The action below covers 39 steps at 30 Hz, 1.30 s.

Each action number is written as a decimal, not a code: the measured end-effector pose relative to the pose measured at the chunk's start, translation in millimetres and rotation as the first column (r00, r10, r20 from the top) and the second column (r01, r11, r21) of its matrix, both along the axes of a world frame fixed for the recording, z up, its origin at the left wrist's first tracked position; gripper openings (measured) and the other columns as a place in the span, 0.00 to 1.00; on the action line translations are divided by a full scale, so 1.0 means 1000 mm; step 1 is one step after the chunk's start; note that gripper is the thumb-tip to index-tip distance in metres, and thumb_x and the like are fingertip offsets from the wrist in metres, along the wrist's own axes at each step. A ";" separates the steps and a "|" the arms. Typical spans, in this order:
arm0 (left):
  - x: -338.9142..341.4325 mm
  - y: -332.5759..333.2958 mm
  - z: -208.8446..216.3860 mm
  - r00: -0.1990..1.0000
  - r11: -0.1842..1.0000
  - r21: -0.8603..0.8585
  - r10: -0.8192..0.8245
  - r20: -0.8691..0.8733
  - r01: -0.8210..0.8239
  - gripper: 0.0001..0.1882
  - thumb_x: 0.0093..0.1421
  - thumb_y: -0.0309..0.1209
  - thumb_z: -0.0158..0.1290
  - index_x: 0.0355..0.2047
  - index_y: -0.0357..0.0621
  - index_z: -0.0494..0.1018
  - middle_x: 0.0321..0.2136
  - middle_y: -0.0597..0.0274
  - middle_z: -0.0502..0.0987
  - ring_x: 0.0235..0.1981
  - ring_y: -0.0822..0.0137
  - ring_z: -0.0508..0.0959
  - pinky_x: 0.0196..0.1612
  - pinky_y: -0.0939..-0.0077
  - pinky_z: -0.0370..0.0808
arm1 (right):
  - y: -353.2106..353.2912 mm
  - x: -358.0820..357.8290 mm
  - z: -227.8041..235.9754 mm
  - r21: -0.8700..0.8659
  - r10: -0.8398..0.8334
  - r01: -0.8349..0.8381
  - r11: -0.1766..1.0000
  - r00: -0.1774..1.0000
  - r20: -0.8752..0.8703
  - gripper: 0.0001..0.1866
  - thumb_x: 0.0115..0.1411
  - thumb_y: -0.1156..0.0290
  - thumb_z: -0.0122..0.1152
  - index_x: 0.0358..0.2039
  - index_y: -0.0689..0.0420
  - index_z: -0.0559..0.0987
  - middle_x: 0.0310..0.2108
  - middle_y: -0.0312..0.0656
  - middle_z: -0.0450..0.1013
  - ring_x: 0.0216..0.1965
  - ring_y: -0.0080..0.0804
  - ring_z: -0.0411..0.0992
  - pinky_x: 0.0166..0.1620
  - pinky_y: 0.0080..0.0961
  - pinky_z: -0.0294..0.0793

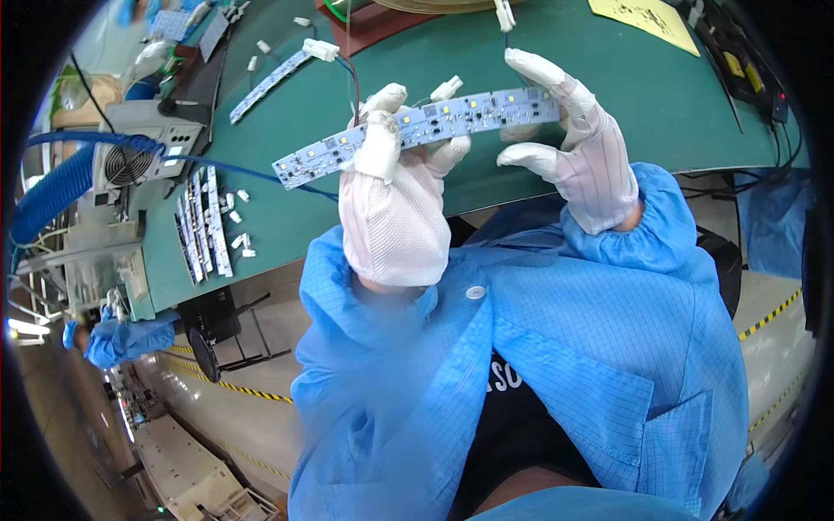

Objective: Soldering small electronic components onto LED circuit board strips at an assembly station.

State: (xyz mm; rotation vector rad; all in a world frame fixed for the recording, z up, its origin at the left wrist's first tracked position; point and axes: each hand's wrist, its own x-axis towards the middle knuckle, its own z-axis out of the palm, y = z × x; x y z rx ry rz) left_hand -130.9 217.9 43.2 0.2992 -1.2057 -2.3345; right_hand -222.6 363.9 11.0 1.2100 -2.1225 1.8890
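Observation:
A long, narrow LED circuit board [426, 126], pale with small yellow and black parts, is held up over the green bench, its right end higher. My left hand [391, 187], in a white glove, is shut on it left of its middle, the thumb across the front. My right hand [586, 139], also gloved, is open at the board's right end, with index finger and thumb spread; some of its fingers are partly behind the board. White plug connectors on wires hang off the board: one at the upper left [321, 50], one above the right index finger [504, 15].
Another LED strip [269, 85] lies beyond on the green bench [261, 165]. A stack of strips [204, 226] with white connectors is at left, near a grey fan unit [143, 143] and blue hose [52, 195]. At far right are a yellow sheet [647, 22] and black device [738, 61].

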 end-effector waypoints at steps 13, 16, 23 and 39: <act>0.004 -0.021 -0.031 0.989 0.623 -0.775 -0.149 0.017 0.107 0.20 0.63 0.32 0.47 0.50 0.31 0.62 0.46 0.53 0.71 0.49 0.58 0.72 0.52 0.67 0.71 | 0.011 -0.005 -0.008 0.029 0.048 -0.051 0.998 0.991 0.122 0.24 0.44 0.72 0.70 0.43 0.61 0.74 0.41 0.42 0.74 0.39 0.25 0.72 0.42 0.19 0.73; -0.010 -0.020 -0.046 0.978 0.571 -0.820 -0.145 -0.149 -0.040 0.17 0.61 0.26 0.48 0.49 0.31 0.65 0.48 0.52 0.71 0.51 0.58 0.71 0.54 0.66 0.69 | 0.012 -0.008 -0.006 0.050 0.142 -0.153 0.987 0.974 0.177 0.23 0.43 0.69 0.70 0.40 0.62 0.76 0.40 0.41 0.74 0.38 0.25 0.71 0.42 0.20 0.71; -0.030 -0.007 -0.047 0.933 0.778 -0.626 -0.191 -0.305 -0.045 0.20 0.57 0.17 0.49 0.51 0.32 0.65 0.51 0.46 0.67 0.55 0.55 0.68 0.57 0.62 0.68 | 0.013 -0.014 -0.012 0.075 0.322 -0.322 0.944 0.947 0.022 0.25 0.40 0.60 0.71 0.38 0.61 0.78 0.36 0.40 0.73 0.40 0.28 0.69 0.44 0.23 0.69; 0.030 -0.044 -0.030 0.968 0.517 -0.820 -0.172 0.182 0.246 0.38 0.53 0.43 0.59 0.55 0.31 0.57 0.51 0.48 0.63 0.44 0.63 0.72 0.46 0.72 0.71 | 0.015 -0.011 -0.018 -0.071 0.231 -0.224 0.972 0.968 0.099 0.28 0.42 0.63 0.71 0.43 0.62 0.75 0.41 0.45 0.70 0.42 0.32 0.71 0.47 0.25 0.72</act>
